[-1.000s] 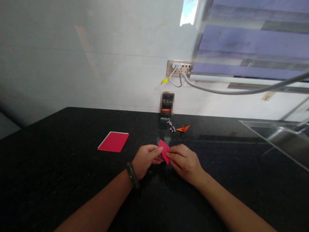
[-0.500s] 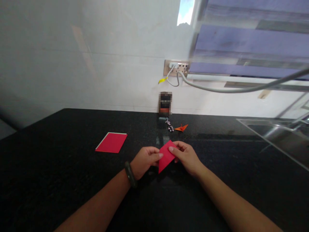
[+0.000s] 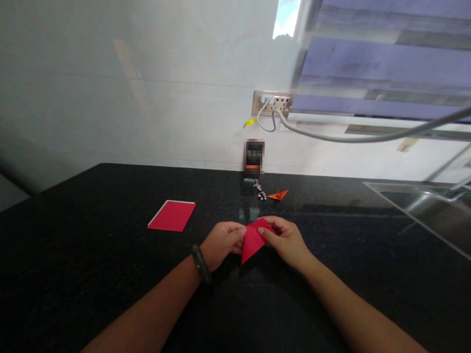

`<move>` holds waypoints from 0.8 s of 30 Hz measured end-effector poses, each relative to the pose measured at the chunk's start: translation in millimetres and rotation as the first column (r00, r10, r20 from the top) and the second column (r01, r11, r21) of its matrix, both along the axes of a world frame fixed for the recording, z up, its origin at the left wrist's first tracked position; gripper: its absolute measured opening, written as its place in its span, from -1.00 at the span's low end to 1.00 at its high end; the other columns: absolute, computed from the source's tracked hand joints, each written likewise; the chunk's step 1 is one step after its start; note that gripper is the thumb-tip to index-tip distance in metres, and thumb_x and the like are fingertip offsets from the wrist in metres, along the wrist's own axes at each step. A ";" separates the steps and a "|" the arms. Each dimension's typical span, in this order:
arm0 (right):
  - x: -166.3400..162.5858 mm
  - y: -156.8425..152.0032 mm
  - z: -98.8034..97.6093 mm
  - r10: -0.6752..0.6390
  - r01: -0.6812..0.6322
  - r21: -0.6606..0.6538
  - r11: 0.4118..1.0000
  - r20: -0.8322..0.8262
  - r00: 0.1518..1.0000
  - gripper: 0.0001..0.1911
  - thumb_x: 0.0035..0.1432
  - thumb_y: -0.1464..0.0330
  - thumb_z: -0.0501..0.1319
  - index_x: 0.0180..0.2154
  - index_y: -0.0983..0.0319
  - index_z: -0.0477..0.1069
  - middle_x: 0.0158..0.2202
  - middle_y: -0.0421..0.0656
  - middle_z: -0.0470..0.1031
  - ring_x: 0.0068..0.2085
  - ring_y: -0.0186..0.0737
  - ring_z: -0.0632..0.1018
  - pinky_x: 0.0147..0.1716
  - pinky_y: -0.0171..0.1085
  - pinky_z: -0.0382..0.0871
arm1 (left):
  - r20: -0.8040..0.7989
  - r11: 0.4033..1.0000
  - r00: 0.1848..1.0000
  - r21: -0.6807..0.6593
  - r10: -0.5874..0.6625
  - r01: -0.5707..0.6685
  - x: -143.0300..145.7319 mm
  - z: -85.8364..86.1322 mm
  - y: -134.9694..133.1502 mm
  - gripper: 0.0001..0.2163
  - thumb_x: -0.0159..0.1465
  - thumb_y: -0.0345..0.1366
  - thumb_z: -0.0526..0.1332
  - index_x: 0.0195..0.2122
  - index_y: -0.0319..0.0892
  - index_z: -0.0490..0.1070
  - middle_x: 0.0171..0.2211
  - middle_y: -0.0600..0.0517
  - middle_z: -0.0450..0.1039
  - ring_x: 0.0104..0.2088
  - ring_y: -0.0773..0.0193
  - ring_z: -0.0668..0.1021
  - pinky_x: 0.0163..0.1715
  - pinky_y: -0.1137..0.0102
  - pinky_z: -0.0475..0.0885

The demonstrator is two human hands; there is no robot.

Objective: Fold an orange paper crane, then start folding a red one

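Folded red paper [image 3: 253, 241] — pinched by left hand [image 3: 221, 242] and right hand [image 3: 287, 241], just above black counter [image 3: 91, 274]. Red paper stack [image 3: 171, 215] lies well apart; orange crane [image 3: 278, 195] sits near the back edge — bare counter between.

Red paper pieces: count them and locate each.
2. A folded red paper piece is pinched between left hand and right hand; a flat red paper sheet lies left on the black stone counter, perhaps hiding more beneath.
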State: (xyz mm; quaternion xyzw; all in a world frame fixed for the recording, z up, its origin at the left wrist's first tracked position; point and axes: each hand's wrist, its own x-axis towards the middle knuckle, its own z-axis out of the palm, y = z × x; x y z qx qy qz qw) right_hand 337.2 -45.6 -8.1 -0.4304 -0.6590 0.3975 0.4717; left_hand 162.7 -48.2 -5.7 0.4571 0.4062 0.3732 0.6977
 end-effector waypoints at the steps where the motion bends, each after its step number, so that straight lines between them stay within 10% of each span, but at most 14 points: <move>1: 1.1 0.2 0.1 0.009 -0.013 0.074 0.997 0.050 0.999 -0.83 0.00 0.40 0.19 -0.30 0.24 0.46 -0.39 -0.16 0.50 -0.40 -0.31 0.48 -0.39 -0.32 0.36 | 0.004 1.000 1.000 -0.004 0.006 -0.006 -0.2 0.4 0.0 -0.80 0.07 -0.26 0.19 -0.39 -0.32 0.42 -0.58 0.00 0.46 -0.56 0.35 0.49 -0.53 0.46 0.36; 11: 12.9 4.2 3.2 0.159 -0.366 0.429 0.826 0.445 0.881 -0.69 0.14 0.46 0.08 -0.10 0.10 0.41 -0.25 -0.14 0.46 -0.22 -0.32 0.47 -0.24 -0.31 0.37 | -0.004 0.998 0.998 -0.013 0.063 -0.063 0.2 2.8 0.3 -0.83 0.05 -0.29 0.18 -0.45 -0.32 0.41 -0.60 0.02 0.44 -0.62 0.39 0.44 -0.57 0.47 0.32; 24: 12.4 2.9 2.1 0.047 -0.356 0.518 0.778 0.516 0.855 -0.69 0.14 0.44 0.08 -0.08 0.11 0.39 -0.19 -0.10 0.44 -0.19 -0.27 0.43 -0.22 -0.26 0.35 | -0.082 0.996 0.993 0.035 0.082 -0.079 0.7 0.3 2.9 -0.84 0.05 -0.27 0.15 -0.44 -0.29 0.37 -0.62 0.07 0.37 -0.64 0.42 0.39 -0.62 0.51 0.24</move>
